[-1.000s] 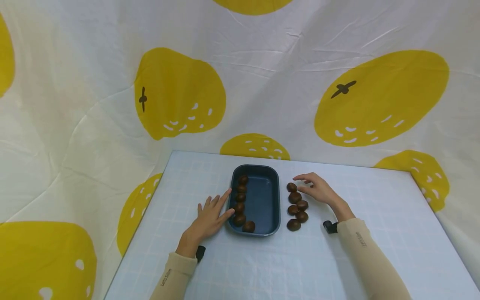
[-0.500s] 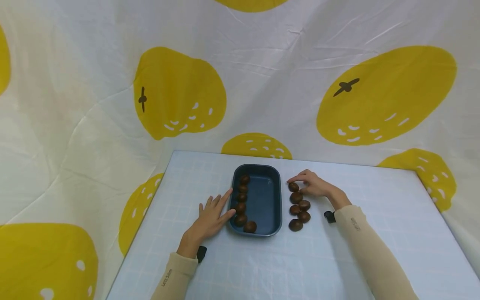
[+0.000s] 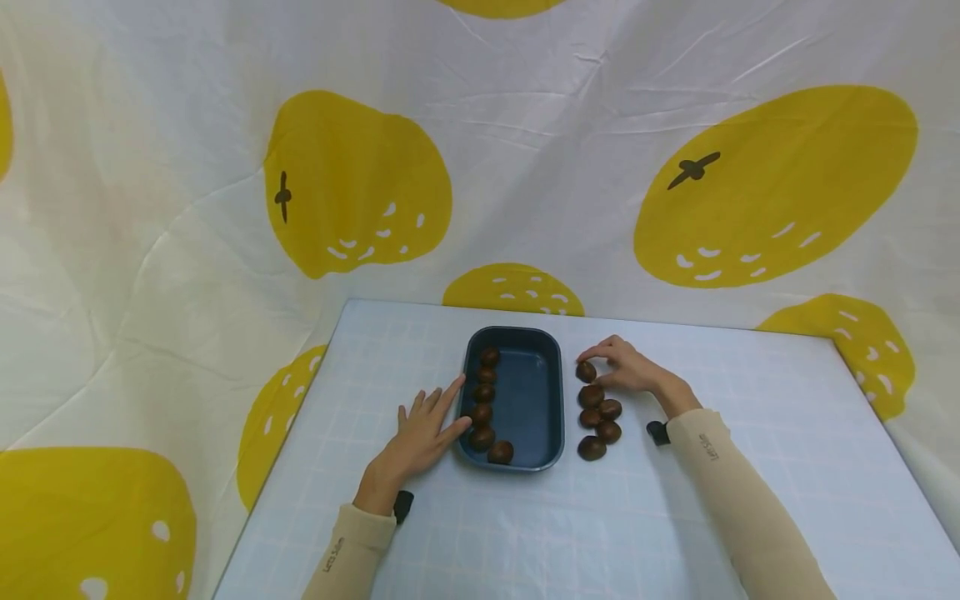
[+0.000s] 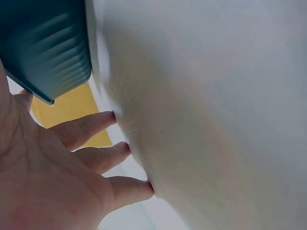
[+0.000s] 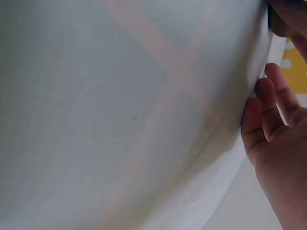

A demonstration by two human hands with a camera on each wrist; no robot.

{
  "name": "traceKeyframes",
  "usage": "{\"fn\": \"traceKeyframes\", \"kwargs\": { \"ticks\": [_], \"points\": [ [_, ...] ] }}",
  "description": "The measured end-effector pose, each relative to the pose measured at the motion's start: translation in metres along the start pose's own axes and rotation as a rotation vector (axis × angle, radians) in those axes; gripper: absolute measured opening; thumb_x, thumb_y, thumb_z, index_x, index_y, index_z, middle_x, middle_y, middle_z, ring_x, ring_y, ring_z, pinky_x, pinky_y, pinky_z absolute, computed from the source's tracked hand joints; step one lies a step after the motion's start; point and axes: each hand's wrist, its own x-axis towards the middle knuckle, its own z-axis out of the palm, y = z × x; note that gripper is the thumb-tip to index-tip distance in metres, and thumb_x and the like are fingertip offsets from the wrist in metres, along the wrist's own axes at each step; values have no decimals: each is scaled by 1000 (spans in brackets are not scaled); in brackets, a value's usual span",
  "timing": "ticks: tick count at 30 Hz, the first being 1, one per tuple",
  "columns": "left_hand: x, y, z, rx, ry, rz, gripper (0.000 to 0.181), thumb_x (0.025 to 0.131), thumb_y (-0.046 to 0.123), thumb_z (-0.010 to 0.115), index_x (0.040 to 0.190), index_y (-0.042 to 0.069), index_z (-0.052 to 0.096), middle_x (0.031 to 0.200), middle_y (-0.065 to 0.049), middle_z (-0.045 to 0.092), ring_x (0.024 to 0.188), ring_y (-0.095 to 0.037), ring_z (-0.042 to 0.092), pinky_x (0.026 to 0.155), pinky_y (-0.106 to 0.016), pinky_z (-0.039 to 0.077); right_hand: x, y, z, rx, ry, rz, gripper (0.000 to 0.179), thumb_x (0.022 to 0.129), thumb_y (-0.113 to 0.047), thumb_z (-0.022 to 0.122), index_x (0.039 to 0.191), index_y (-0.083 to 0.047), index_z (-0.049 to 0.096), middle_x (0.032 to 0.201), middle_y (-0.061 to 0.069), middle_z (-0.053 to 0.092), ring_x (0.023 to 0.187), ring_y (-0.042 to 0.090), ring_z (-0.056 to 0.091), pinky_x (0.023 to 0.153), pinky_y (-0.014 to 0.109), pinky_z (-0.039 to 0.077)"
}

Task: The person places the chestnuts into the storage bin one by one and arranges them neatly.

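Observation:
In the head view my left hand [image 3: 417,433] lies spread beside the dark blue tray [image 3: 561,400], thumb and index fingertips at its left rim. The left wrist view shows the other fingers [image 4: 88,127] straight, tips on the tablecloth. Inside the tray, several brown chestnuts [image 3: 484,393] form a column along the left wall, and one more chestnut [image 3: 500,452] sits at the near end. My right hand [image 3: 628,367] pinches the farthest chestnut [image 3: 586,371] of the loose group between thumb and index finger. Its other fingers [image 5: 254,122] are bent against the cloth.
Several loose chestnuts [image 3: 592,396] lie in a cluster right of the tray, close below my right hand. A pale checked cloth covers the table [image 3: 495,533]. Behind it hangs a white curtain [image 3: 540,192] with yellow fruit prints. Black wrist cameras [image 3: 657,432] sit under both wrists.
My right hand has moved left and closed its thumb and index finger round the farthest chestnut, which has shifted slightly away from the one below it. The left hand has stayed at the tray.

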Motion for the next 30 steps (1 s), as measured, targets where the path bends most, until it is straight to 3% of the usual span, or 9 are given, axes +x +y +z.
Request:
{"fn": "traceKeyframes", "kwargs": {
  "ticks": [9, 16, 25, 30],
  "points": [
    [-1, 1, 1, 2, 17, 15, 68, 102, 61, 41, 160, 45, 9, 159, -21, 28, 146, -52, 13, 106, -76, 1, -3, -1, -1, 0, 47, -13, 41, 83, -9, 81, 123, -12, 70, 120, 9, 57, 111, 29, 47, 97, 55, 42],
    [-2, 1, 0, 5, 13, 9, 68, 102, 62, 40, 160, 46, 8, 160, -21, 27, 146, -51, 12, 107, -76, 1, -9, -15, -5, 41, 162, 45, 41, 86, -15, 81, 125, -11, 68, 122, 13, 59, 114, 34, 51, 97, 55, 43],
    [-1, 0, -1, 6, 4, 5, 68, 101, 65, 38, 159, 47, 8, 160, -21, 27, 146, -51, 12, 107, -75, 1, -12, -56, -3, 123, 370, 68, 41, 87, -19, 80, 123, -5, 68, 125, 16, 61, 121, 36, 46, 100, 60, 40],
    [0, 1, -2, 7, -4, 1, 68, 101, 65, 38, 159, 47, 7, 160, -20, 27, 146, -51, 11, 108, -75, 0, -12, -85, 0, 180, 437, 118, 44, 86, -23, 81, 124, -5, 68, 129, 17, 57, 121, 38, 47, 97, 58, 42]
  ]
}}
